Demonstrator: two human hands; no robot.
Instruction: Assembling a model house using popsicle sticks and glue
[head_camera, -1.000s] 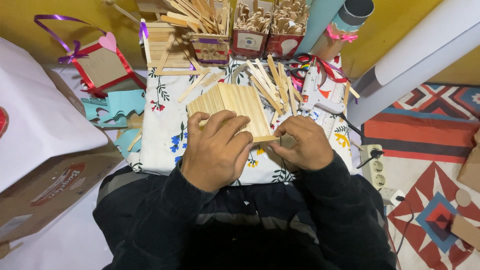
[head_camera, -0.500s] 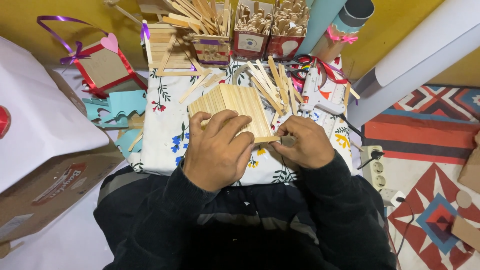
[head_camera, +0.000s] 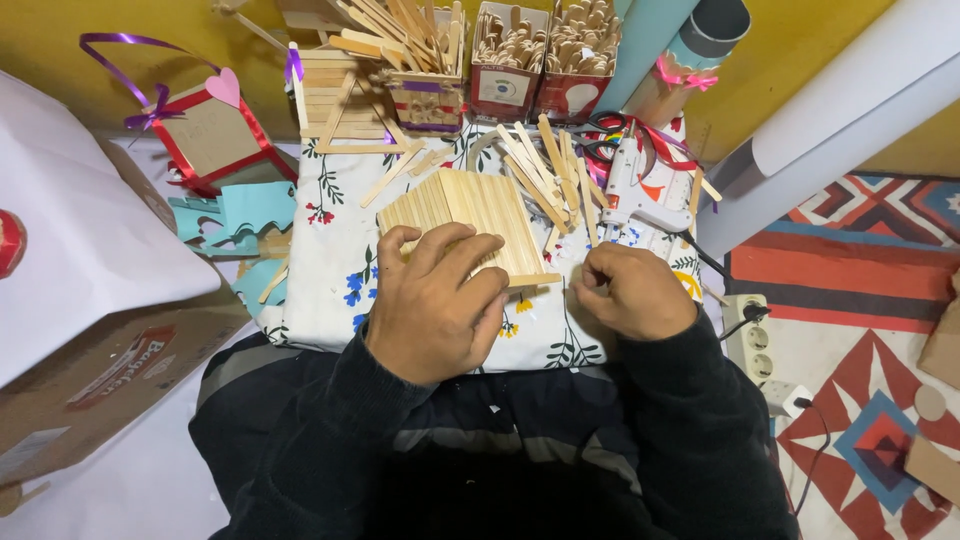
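Head view: we look down on a flat panel of wooden craft sticks (head_camera: 470, 225) lying at the centre of the frame on a floral cloth (head_camera: 330, 280) that covers the worktop. The left hand (head_camera: 435, 305) lies spread over the panel's near edge, fingers splayed and pressing down, which we judge keeps the sticks flat and in line. The right hand (head_camera: 630, 290) sits just right of the panel's lower corner, curled into a loose fist with its fingertips tucked under. Whether it pinches a single stick there we cannot tell, though a stick end pokes out beside it.

Loose sticks (head_camera: 545, 165) fan out above the panel, near enough to be picked from. A white glue gun (head_camera: 630, 185) rests at the upper right of the cloth, beside scissors with red ribbon (head_camera: 600, 130). Boxes of sticks (head_camera: 545, 50) line the top edge, and a red-framed box with a pink heart (head_camera: 205, 130) stands at the upper left.

Compared with the frame a second ago, little has changed: the left hand holds the same press, while the right hand has drawn slightly away from the panel's corner.
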